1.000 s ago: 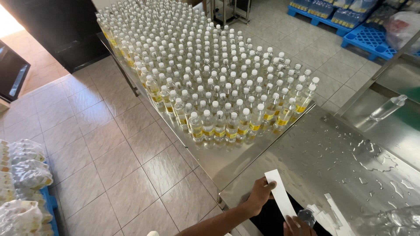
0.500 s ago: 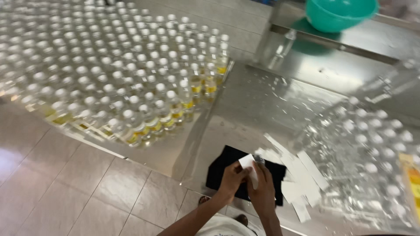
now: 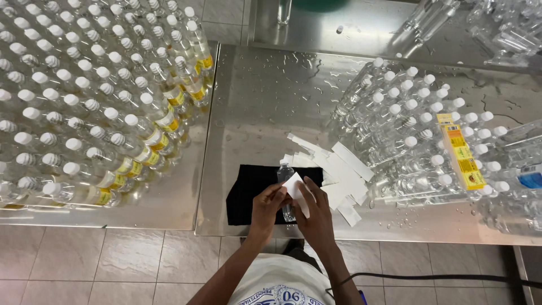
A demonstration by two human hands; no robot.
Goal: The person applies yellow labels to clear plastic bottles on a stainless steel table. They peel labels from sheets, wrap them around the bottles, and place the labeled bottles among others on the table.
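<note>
A small clear bottle (image 3: 284,172) with a clear cap lies on a black cloth (image 3: 248,192) on the wet steel table. My left hand (image 3: 267,208) and my right hand (image 3: 314,212) meet over it, both pinching a white label strip (image 3: 294,185) against the bottle. Just right of my hands lies a loose pile of white backing strips (image 3: 337,166). The lower part of the bottle is hidden under my fingers.
Several white-capped clear bottles (image 3: 415,133) lie in a stack at right, with a strip of yellow labels (image 3: 460,155) on top. Many upright labelled bottles (image 3: 96,107) crowd the left table. A steel sink (image 3: 361,28) lies behind. A black cable (image 3: 429,277) runs over the tiled floor.
The camera has swung from the field of upright bottles down to the work spot. The label strip, first held up in one hand, is now pressed onto the bottle by both hands.
</note>
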